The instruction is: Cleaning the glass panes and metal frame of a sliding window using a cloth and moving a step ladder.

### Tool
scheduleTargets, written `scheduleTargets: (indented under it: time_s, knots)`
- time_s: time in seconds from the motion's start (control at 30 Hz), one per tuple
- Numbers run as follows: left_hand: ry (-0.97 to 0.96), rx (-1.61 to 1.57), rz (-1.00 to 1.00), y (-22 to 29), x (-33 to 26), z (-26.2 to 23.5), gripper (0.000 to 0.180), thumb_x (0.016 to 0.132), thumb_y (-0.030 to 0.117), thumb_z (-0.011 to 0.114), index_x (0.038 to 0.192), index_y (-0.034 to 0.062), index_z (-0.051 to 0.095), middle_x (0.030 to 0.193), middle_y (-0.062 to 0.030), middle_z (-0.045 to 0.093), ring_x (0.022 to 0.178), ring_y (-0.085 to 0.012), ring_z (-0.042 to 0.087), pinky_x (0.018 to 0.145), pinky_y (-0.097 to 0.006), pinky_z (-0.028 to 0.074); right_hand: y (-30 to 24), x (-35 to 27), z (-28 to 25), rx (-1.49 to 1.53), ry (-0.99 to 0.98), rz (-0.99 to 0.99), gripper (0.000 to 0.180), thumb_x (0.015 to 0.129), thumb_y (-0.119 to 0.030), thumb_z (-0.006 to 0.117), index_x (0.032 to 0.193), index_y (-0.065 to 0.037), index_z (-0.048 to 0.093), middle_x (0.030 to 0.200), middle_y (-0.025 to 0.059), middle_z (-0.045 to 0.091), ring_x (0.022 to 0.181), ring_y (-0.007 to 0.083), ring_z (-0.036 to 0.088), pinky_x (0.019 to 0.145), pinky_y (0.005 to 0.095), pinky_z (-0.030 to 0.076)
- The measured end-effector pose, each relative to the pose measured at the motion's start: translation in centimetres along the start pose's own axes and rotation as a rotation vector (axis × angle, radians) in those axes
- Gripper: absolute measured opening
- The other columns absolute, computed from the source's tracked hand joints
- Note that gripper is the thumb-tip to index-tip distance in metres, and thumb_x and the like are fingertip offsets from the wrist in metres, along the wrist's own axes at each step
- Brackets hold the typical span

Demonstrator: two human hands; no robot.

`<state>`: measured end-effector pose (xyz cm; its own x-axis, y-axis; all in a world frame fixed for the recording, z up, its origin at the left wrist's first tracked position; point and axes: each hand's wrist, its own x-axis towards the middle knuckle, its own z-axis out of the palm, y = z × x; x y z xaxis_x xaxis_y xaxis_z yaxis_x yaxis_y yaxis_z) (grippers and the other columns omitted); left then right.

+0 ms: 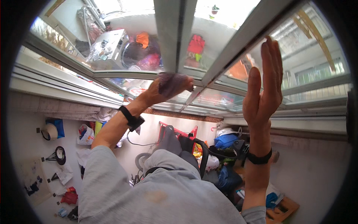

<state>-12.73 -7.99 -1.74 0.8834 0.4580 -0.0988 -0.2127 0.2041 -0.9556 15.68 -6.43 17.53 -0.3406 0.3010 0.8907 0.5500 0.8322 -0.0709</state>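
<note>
Your left hand point(154, 91) presses a soft, matt purple cloth point(172, 84) on glossy glass point(143, 56). Your right hand point(263, 91) lies flat by the smooth grey metal frame point(238, 41). Your sleeves point(108, 179) are matt grey fabric, your wrist straps point(131, 118) black.

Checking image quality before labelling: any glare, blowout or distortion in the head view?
Head view: sky behind the window frame is blown out at top; the glass shows reflections; fisheye bends the sill and frame bars toward the rim, corners vignetted black; left hand with the purple cloth and right hand are sharp.
</note>
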Motion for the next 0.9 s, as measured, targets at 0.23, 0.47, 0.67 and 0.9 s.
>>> scheduleTargets:
  time_s: [0.23,0.47,0.67,0.9]
  knots:
    - [0.025,-1.235,-0.542,0.3,-2.7,-0.2,0.062,0.094,0.011,0.060,0.152,0.0260,0.043,0.159,0.0046,0.038,0.141,-0.0164,0.043,0.110,-0.031,0.045,-2.8,-17.0,-2.1,0.099,-0.302,0.752,0.029,0.094,-0.001,0.057,0.122,0.002,0.064,0.118,0.0205,0.067,0.110,0.0344,0.066,0.094,0.0408,0.051]
    - [0.160,-1.460,-0.600,0.5,-2.9,0.6,0.051,0.083,-0.004,0.067,0.132,0.0107,0.065,0.146,-0.0053,0.054,0.132,-0.0231,0.053,0.106,-0.037,0.049,-14.1,-43.5,-4.4,0.067,-0.725,1.367,0.051,0.085,-0.020,0.071,0.127,0.005,0.056,0.121,0.0276,0.062,0.114,0.0434,0.059,0.099,0.0461,0.046]
    - [0.164,-1.481,-0.514,1.5,-4.2,1.5,0.059,0.082,-0.010,0.060,0.140,0.0004,0.053,0.148,-0.0139,0.049,0.142,-0.0333,0.040,0.115,-0.047,0.035,-21.9,-51.9,-4.3,-0.079,-0.795,1.688,0.082,0.082,-0.019,0.075,0.147,0.005,0.031,0.142,0.0306,0.046,0.133,0.0450,0.044,0.111,0.0470,0.036]
    - [0.191,-1.406,-0.591,2.4,-4.1,1.6,0.052,0.084,-0.011,0.057,0.135,0.0003,0.059,0.146,-0.0151,0.052,0.135,-0.0351,0.046,0.112,-0.046,0.037,-22.5,-54.5,-3.5,-0.176,-0.739,1.788,0.072,0.084,-0.015,0.073,0.143,0.004,0.035,0.137,0.0307,0.049,0.128,0.0449,0.049,0.107,0.0485,0.039]
